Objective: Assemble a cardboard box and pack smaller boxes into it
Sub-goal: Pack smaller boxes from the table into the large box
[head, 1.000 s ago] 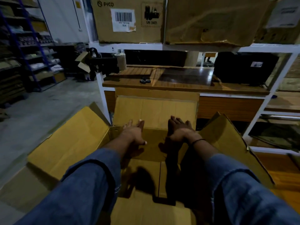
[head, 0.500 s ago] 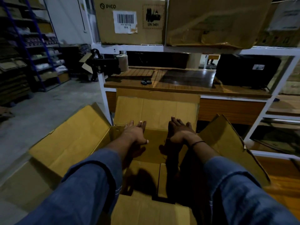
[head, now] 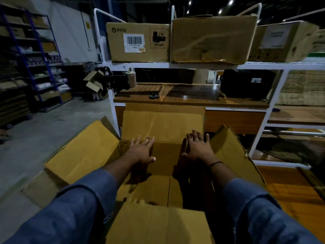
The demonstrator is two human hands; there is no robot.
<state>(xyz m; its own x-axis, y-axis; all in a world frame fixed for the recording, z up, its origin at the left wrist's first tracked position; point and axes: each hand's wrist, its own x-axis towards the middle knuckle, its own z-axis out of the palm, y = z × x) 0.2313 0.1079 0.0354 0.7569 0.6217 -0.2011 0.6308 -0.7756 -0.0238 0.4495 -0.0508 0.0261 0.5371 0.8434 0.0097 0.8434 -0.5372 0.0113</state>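
A white metal rack [head: 140,65] fills the far side of the scene, and a blue shelving unit [head: 52,76] is seen at the left across a concrete floor [head: 44,131]. The open cardboard box [head: 167,155] is placed directly in front of the person, close against the rack's lower part. Its four top flaps are spread outward: the far flap [head: 163,124] is stood up against the rack, the left flap [head: 82,152] and the right flap [head: 230,152] are angled out to the sides, and the near flap [head: 158,224] is folded toward the person. The bottom panels are seen closed inside, with a seam running between them; no smaller boxes are seen in it.

Three cartons are stored on the rack's top shelf: a PICO carton [head: 137,43] with a barcode label, a plain carton [head: 212,39] beside it, and a blurred carton [head: 281,41] at the right. A black case [head: 246,83] is set on the wooden shelf [head: 193,99] below.

Both arms, in denim sleeves [head: 73,208], are stretched over the opening. The left hand [head: 141,150] and the right hand [head: 198,147] are held flat, fingers straight and spread, with the fingertips at the fold of the far flap; nothing is grasped. A tan roll [head: 131,79] and a small black object [head: 154,96] are left on the wooden shelf. A dark band [head: 215,163] is worn on the right wrist.
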